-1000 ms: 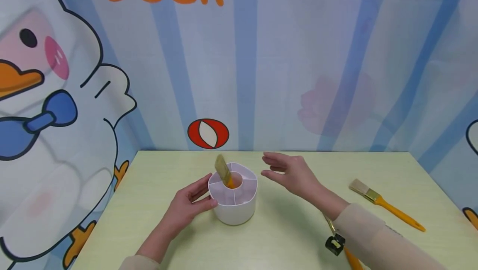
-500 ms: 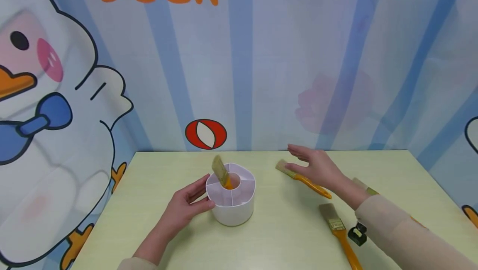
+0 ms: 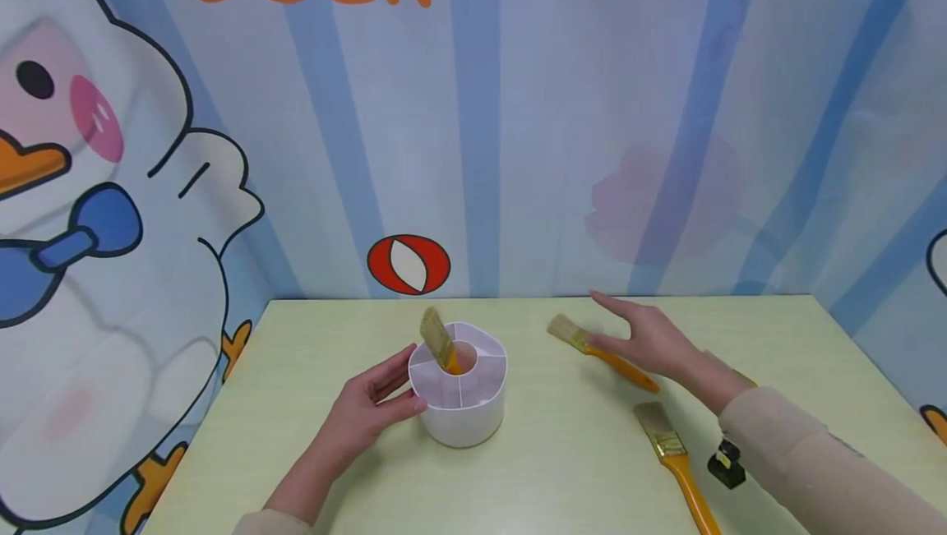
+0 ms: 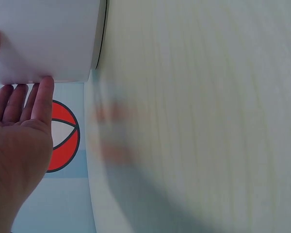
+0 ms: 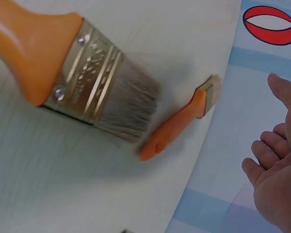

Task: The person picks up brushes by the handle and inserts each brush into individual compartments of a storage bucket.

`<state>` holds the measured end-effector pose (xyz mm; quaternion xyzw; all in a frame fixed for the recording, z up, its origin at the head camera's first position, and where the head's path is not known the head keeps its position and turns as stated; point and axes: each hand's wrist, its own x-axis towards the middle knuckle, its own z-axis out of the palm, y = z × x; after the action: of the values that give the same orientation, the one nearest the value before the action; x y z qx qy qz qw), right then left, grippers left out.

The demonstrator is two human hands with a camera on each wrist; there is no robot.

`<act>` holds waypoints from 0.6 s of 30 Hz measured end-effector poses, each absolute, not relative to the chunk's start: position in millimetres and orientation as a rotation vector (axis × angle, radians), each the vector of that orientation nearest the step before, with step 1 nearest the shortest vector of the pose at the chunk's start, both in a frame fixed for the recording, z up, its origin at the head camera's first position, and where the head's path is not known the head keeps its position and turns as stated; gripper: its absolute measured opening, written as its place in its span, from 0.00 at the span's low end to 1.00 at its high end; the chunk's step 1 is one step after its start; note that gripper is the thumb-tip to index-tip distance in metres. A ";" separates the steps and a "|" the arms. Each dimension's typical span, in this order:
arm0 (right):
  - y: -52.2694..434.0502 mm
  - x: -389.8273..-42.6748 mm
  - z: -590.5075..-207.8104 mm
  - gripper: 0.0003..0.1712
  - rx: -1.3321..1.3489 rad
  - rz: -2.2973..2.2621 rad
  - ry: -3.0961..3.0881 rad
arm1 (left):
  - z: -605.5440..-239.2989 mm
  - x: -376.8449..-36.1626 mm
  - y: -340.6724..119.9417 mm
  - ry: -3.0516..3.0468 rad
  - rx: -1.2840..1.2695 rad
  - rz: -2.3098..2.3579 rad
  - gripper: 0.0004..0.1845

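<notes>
Object nearest the right hand: small flat paintbrush with orange plastic handle, metal ferrule and pale bristles (image 3: 601, 349), lying flat on the pale green wood-grain desk (image 3: 562, 453), right of centre, bristles pointing toward the back edge.

Handling, judged: light, rigid handle, smooth plastic that may slip a little; bristles soft and springy. Best taken at mid-handle or just behind the ferrule, pinched from both sides, not by the bristles.

Right hand (image 3: 651, 338): hovers just above and behind that brush, fingers straight and spread, palm turned down and leftward, forearm in a beige sleeve coming in from lower right. Grip released, holding nothing; contact with the brush cannot be told.

Left hand (image 3: 370, 408): fingers straight, tips resting against the side wall of the white round plastic holder with inner compartments (image 3: 459, 416). Grip relaxed, steadying, not clasping. The wrist view confirms fingertips (image 4: 43, 87) touching the white wall.

In the holder's centre well: one brush standing bristles-up (image 3: 438, 338), tilted left.

Also on desk: a second orange-handled brush (image 3: 676, 457) near the right forearm.
</notes>
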<state>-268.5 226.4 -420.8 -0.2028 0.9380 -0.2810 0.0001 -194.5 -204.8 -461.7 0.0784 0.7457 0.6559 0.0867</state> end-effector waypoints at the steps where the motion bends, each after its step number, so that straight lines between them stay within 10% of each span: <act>1: 227.4 -268.6 -422.3 0.46 -0.629 -0.875 2.946 | -461.7 -194.5 -204.9 2.221 0.234 1.955 0.43; 18: 238.4 -266.2 -451.5 0.43 -0.677 -0.701 2.923 | -464.3 -195.5 -205.7 2.197 0.238 1.971 0.44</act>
<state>-266.2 238.4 -451.5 -0.2195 0.9483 -0.2274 0.0301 -195.5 -205.7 -464.3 0.0800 0.7390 0.6628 0.0902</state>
